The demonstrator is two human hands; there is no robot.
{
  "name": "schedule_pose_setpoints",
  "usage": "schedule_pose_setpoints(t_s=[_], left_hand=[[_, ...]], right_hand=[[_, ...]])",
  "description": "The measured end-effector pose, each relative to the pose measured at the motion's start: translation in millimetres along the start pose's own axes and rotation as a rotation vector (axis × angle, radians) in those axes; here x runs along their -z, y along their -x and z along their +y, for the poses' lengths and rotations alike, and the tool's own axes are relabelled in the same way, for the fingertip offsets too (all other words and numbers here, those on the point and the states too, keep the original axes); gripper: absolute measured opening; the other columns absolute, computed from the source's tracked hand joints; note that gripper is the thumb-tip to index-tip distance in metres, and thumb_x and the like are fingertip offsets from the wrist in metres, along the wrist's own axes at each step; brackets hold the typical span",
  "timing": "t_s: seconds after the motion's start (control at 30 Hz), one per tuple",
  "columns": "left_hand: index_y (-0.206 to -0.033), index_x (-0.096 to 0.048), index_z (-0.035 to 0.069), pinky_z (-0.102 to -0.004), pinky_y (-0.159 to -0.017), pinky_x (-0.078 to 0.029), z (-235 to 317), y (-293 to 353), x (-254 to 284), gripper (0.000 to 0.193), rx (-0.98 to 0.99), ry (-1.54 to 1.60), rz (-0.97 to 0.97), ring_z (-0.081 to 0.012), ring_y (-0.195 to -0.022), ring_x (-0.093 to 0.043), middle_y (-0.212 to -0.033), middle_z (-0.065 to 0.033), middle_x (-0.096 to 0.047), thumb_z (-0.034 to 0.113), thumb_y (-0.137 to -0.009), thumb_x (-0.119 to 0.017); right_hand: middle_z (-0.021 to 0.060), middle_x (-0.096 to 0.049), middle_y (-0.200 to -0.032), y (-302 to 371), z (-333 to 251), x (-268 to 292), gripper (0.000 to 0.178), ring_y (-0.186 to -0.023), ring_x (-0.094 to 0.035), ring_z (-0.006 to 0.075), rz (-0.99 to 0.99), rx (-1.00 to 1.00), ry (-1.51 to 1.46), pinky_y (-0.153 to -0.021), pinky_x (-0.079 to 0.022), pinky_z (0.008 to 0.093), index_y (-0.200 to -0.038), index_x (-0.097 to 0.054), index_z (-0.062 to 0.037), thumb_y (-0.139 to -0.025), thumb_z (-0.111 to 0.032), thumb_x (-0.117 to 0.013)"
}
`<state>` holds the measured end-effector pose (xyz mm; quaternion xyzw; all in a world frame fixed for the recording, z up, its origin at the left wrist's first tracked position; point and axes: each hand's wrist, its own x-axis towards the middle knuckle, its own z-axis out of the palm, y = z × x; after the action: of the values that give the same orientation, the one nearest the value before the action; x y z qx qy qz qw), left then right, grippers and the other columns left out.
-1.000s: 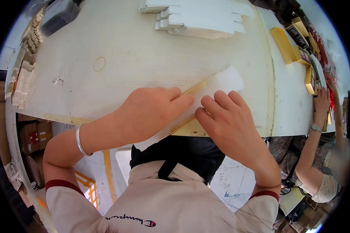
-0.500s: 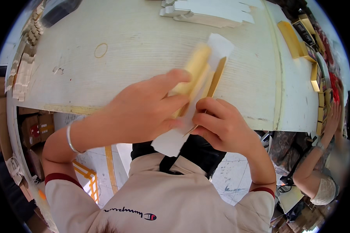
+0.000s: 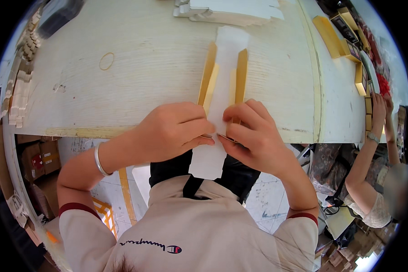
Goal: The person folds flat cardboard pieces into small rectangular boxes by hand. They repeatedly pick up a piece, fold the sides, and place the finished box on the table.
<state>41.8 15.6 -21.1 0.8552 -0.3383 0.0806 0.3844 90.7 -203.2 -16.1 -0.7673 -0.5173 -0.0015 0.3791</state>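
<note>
The pale wooden table point(image 3: 158, 68) fills the far half of the view, and on it, reaching from mid-table back over the near edge, lies one long white card blank with gold-lined side flaps point(image 3: 223, 86); its near end hangs off the table in front of the person's chest. It looks light, thin and stiff enough to hold a crease, yet easy to dent or bend at the wrong line, so it is probably best taken by the folded edges near the creases, with fingertips rather than a full grasp. The two gold flaps stand up, one on each side of the white strip. The left hand point(image 3: 174, 131) is curled closed, pinching the left flap's near end; the right hand point(image 3: 251, 133) is likewise closed, fingertips pressing the right flap and the white panel. At the far edge sits one stack of white flat blanks point(image 3: 233, 10). Far right, several gold boxes point(image 3: 344, 31) lie near another person's arm point(image 3: 371, 149). One rubber band point(image 3: 106, 61) lies to the left, and one silver bangle point(image 3: 99, 159) circles the left wrist.
</note>
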Motion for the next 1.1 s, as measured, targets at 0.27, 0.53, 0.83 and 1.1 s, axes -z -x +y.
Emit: schedule_pose_setpoints(t_s=[0.27,0.53,0.83,1.1], left_hand=[[-0.08,-0.068,0.004,-0.0301,-0.049,-0.039,16.0,-3.6,-10.8,0.012,0.214,0.086,0.071,-0.02,-0.058,-0.051,-0.07,-0.0054,-0.053,0.003,-0.072,-0.077],[-0.079,-0.067,0.004,-0.0321,-0.05,-0.043,17.9,-0.6,-7.9,0.01,0.273,0.093,0.096,-0.022,-0.057,-0.054,-0.071,-0.0053,-0.055,0.003,-0.073,-0.074],[-0.093,-0.065,0.0,-0.0265,-0.055,-0.046,15.5,3.0,3.1,0.022,0.283,0.336,-0.006,-0.0174,-0.065,-0.057,-0.081,-0.0069,-0.06,0.012,-0.079,-0.076],[-0.105,-0.046,0.003,-0.0245,-0.059,-0.048,15.6,9.7,-6.0,0.018,0.178,0.257,0.074,-0.0157,-0.07,-0.058,-0.092,-0.0123,-0.063,0.006,-0.092,-0.058]], right_hand=[[0.0127,-0.055,-0.1,-2.2,-2.8,6.6,0.023,-0.09,-0.056,0.0306,-0.097,-0.107,-0.158,-0.077,-0.046,0.0379,-0.092,-0.055,-0.0019,-0.074,0.001,-0.068],[0.0178,-0.054,-0.126,21.8,-17.6,-0.9,0.056,-0.097,-0.058,0.027,-0.094,0.064,0.304,-0.082,-0.048,0.0359,-0.121,-0.056,0.0023,-0.066,0.003,-0.067],[0.0148,-0.061,-0.102,16.4,0.0,-13.1,0.04,-0.082,-0.058,0.0288,0.128,0.068,-0.051,-0.069,-0.048,0.0365,-0.104,-0.063,0.0032,-0.065,0.008,-0.066],[0.0118,-0.062,-0.096,4.8,-9.7,-14.9,0.037,-0.076,-0.057,0.0288,0.202,-0.1,-0.212,-0.066,-0.047,0.0365,-0.106,-0.059,-0.0008,-0.071,0.01,-0.067]])
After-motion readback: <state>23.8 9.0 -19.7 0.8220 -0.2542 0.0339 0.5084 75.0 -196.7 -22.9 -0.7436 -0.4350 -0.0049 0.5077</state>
